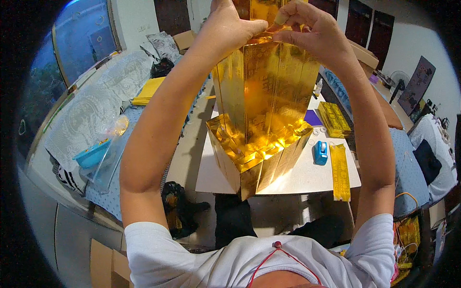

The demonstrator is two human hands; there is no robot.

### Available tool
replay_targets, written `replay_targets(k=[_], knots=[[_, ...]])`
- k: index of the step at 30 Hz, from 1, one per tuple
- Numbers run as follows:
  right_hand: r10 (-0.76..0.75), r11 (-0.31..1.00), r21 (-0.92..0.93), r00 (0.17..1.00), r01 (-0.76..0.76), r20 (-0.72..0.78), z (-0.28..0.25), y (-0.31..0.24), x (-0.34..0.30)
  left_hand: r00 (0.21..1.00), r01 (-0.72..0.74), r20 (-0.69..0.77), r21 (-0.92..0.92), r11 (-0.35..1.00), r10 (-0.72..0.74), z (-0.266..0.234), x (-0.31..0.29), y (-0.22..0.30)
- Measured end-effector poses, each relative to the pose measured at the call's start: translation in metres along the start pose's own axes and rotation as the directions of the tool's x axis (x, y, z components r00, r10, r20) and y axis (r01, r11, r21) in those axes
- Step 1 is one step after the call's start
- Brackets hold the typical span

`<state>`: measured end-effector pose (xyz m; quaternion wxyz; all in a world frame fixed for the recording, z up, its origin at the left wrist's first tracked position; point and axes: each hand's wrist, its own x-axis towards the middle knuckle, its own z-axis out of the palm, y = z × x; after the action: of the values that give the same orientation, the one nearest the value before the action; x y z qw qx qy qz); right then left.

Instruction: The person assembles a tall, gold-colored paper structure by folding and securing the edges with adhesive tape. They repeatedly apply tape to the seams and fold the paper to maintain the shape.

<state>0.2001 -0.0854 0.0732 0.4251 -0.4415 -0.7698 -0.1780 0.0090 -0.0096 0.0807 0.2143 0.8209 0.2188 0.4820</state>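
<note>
A tall tower of shiny gold foil paper [276, 86] stands upright before me, with pleated gold sides. Around its foot runs a wider angular gold base [230, 165] with a crumpled foil rim. My left hand [228, 26] is closed against the tower's upper left side, its thumb stretched along a gold edge and its other fingers largely hidden. On the right, my right hand [312, 31] has thumb and fingers pinched together at the same upper edge; a yellowish bit shows at one fingertip. What lies in that pinch is too small to make out.
Under the tower is a white table [206, 177]. Right of the base are a blue tape dispenser [320, 154], a folded gold paper strip [340, 173], a gold paper stack [334, 120] and a small bottle [318, 88]. A lace-draped sofa [101, 98] holds a blue basin [91, 154].
</note>
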Motion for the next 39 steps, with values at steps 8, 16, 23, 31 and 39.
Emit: replay_targets(k=[8, 16, 23, 31, 39], knots=[[0.023, 1.000, 0.005, 0.999, -0.023, 0.036, -0.001, 0.007, 0.011, 0.997, 0.020, -0.077, 0.180, 0.984, -0.007, 0.011, 0.015, -0.011], [0.083, 0.993, 0.075, 0.987, -0.094, 0.139, -0.001, 0.001, 0.023, 0.997, 0.017, 0.076, 0.081, 0.997, -0.023, 0.001, 0.009, -0.006], [0.361, 0.927, -0.021, 0.873, -0.375, 0.327, -0.018, -0.029, 0.035, 0.992, 0.125, 0.007, 0.181, 0.976, -0.128, 0.009, 0.023, 0.001], [0.324, 0.914, 0.121, 0.875, -0.388, 0.361, -0.024, -0.030, 0.022, 0.995, 0.090, 0.012, 0.328, 0.940, -0.100, 0.009, 0.028, -0.017], [-0.027, 0.989, 0.148, 0.964, -0.013, 0.266, -0.006, 0.020, 0.005, 0.931, 0.294, 0.209, 0.062, 0.954, -0.300, 0.000, 0.023, -0.020]])
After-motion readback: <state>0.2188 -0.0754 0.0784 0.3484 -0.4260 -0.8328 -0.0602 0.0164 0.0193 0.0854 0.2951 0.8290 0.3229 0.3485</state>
